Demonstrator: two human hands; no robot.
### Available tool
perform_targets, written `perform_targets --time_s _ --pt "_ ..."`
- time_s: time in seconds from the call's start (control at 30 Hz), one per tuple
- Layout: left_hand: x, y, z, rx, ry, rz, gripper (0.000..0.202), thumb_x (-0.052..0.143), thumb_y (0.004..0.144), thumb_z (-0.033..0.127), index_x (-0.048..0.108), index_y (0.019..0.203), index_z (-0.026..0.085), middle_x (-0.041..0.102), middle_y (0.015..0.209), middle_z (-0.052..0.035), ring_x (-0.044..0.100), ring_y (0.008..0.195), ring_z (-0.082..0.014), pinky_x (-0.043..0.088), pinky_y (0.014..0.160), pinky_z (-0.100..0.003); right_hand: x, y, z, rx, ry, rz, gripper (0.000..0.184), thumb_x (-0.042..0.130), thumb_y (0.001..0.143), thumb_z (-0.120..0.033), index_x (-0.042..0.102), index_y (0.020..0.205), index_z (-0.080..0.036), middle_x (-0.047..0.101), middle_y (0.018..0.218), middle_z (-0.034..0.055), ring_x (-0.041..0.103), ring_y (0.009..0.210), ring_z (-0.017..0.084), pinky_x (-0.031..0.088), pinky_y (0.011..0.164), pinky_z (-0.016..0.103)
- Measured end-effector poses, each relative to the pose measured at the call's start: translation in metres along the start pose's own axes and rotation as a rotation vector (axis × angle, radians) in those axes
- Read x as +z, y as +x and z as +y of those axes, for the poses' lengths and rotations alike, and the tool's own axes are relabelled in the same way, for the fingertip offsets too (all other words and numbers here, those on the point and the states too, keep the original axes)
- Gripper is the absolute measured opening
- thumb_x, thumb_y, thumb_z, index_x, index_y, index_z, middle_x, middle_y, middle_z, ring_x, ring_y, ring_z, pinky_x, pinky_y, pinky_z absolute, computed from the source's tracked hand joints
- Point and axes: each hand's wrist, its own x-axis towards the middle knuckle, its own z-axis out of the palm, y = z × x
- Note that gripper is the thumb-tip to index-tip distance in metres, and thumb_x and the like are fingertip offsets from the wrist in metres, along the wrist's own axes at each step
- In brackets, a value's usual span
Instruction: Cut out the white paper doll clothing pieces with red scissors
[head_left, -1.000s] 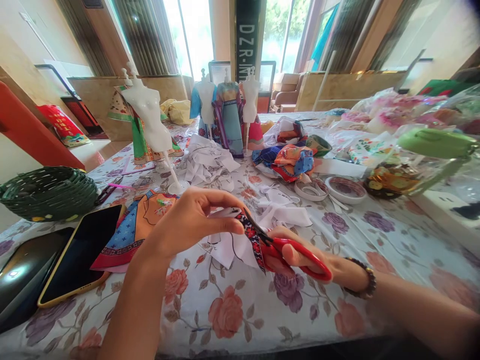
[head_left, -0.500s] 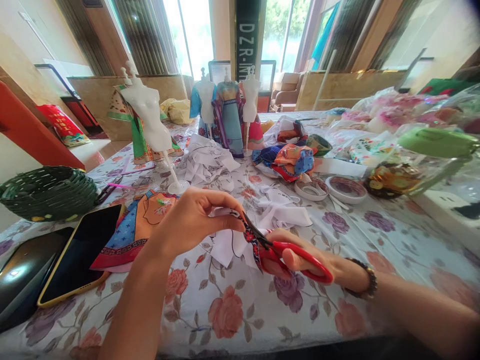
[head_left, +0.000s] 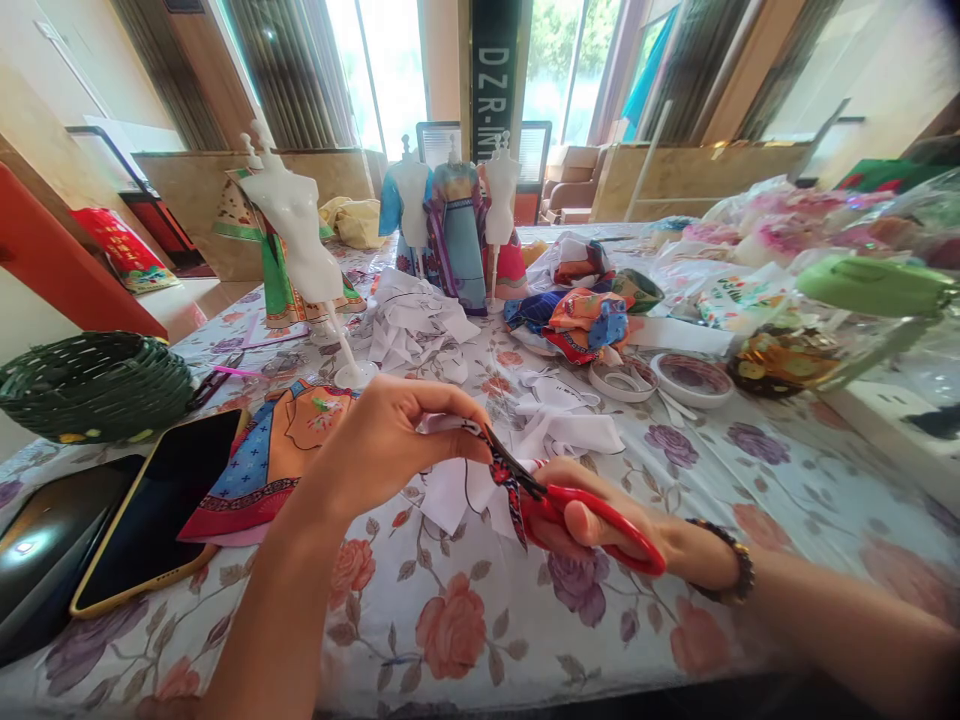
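The step in hand looks like trimming: the red-handled scissors (head_left: 556, 497) lie with their dark blades along a narrow red, black and white patterned strip (head_left: 517, 515). The left hand (head_left: 397, 430), just left of the scissors' tips, pinches the upper end of the patterned strip between thumb and index finger, while the lower end hangs free on the near side of the scissors' blades. The right hand (head_left: 592, 482) is wrapped around the handles at the right end of the scissors. The two hands are apart but near each other, with the blades bridging the gap; whether those blades are parted or fully closed is too small to tell.

White offcuts with thin dark outlines (head_left: 566, 425) lie on the table just beyond the scissors. An orange, blue and red printed garment panel (head_left: 289, 440) rests left of the scissors, past the left wrist, and a yellow-edged smartphone (head_left: 165, 515) lies farther left of them.

The next move probably calls for the left fingers to hold the strip taut and clear of the scissors' tips, and for the right hand to follow the printed edge in short snips, since so thin a piece could fold between the blades
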Motion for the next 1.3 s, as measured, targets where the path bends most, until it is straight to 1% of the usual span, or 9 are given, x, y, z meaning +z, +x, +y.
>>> perform_targets --time_s 0.2,0.33,0.47,0.63,0.77,0.93,1.03,1.2,1.3 --pt "0.001 -0.001 0.003 -0.008 -0.011 0.006 0.018 0.073 0.067 0.011 0.075 0.063 0.028 0.073 0.063 0.0064 0.068 0.069 -0.0120 0.051 0.067 -0.019 -0.002 0.000 0.002 0.041 -0.011 -0.038 0.058 0.048 0.084 -0.072 0.036 0.060 -0.021 0.034 0.054 -0.0070 0.026 0.046 0.007 0.019 0.043 0.027" --pt "0.001 -0.002 0.004 -0.010 0.034 -0.002 0.013 0.074 0.069 0.014 0.076 0.066 0.026 0.073 0.066 0.0052 0.066 0.069 -0.0116 0.050 0.067 -0.019 -0.002 0.000 -0.001 0.063 -0.032 -0.029 0.057 0.044 0.086 -0.072 0.037 0.061 -0.021 0.034 0.055 -0.0067 0.025 0.047 0.007 0.019 0.044 0.027" --pt "0.000 -0.003 0.003 0.009 0.040 -0.014 0.013 0.074 0.070 0.014 0.074 0.065 0.026 0.072 0.063 0.0058 0.066 0.070 -0.0116 0.049 0.068 -0.019 -0.002 0.000 -0.005 0.086 -0.050 -0.064 0.058 0.042 0.085 -0.075 0.035 0.061 -0.022 0.034 0.056 -0.0065 0.026 0.049 0.009 0.021 0.047 0.028" --pt "0.000 -0.001 0.002 0.002 0.041 -0.011 0.012 0.073 0.069 0.014 0.074 0.065 0.026 0.073 0.064 0.0060 0.067 0.069 -0.0118 0.050 0.065 -0.018 -0.001 0.001 -0.002 0.083 -0.012 -0.012 0.058 0.046 0.083 -0.074 0.036 0.060 -0.022 0.034 0.055 -0.0070 0.025 0.047 0.008 0.021 0.047 0.028" --pt "0.001 -0.001 0.002 0.007 0.050 0.005 0.012 0.075 0.067 0.015 0.074 0.065 0.026 0.072 0.064 0.0069 0.067 0.069 -0.0114 0.050 0.064 -0.018 0.000 0.000 0.005 0.074 0.051 -0.002 0.058 0.052 0.080 -0.074 0.038 0.060 -0.021 0.033 0.052 -0.0079 0.024 0.045 0.007 0.019 0.045 0.027" --pt "0.001 -0.001 0.004 0.017 0.090 0.015 0.011 0.075 0.066 0.016 0.074 0.062 0.026 0.071 0.063 0.0061 0.066 0.069 -0.0123 0.049 0.063 -0.020 0.002 -0.002 0.008 0.064 0.050 0.019 0.058 0.052 0.081 -0.072 0.038 0.060 -0.021 0.033 0.052 -0.0079 0.024 0.045 0.006 0.018 0.043 0.026" --pt "0.001 -0.001 0.004 0.012 0.092 0.018 0.011 0.075 0.067 0.017 0.074 0.063 0.027 0.072 0.063 0.0053 0.066 0.070 -0.0136 0.050 0.065 -0.021 0.002 -0.002 0.007 0.062 0.030 0.024 0.057 0.050 0.082 -0.072 0.036 0.059 -0.021 0.032 0.053 -0.0077 0.023 0.045 0.006 0.017 0.042 0.026" --pt "0.001 -0.002 0.003 0.009 0.117 0.025 0.010 0.072 0.068 0.018 0.075 0.064 0.027 0.073 0.065 0.0032 0.067 0.072 -0.0171 0.053 0.069 -0.026 -0.001 -0.001 0.006 0.080 0.005 -0.014 0.058 0.048 0.082 -0.072 0.036 0.059 -0.021 0.032 0.051 -0.0078 0.024 0.043 0.006 0.016 0.040 0.025" --pt "0.002 -0.002 0.004 -0.001 0.114 0.034 0.010 0.073 0.067 0.017 0.075 0.064 0.027 0.073 0.065 0.0030 0.068 0.073 -0.0175 0.053 0.070 -0.025 -0.005 0.001 0.006 0.117 0.012 -0.052 0.058 0.048 0.081 -0.074 0.038 0.060 -0.020 0.033 0.051 -0.0074 0.026 0.043 0.005 0.017 0.039 0.024"
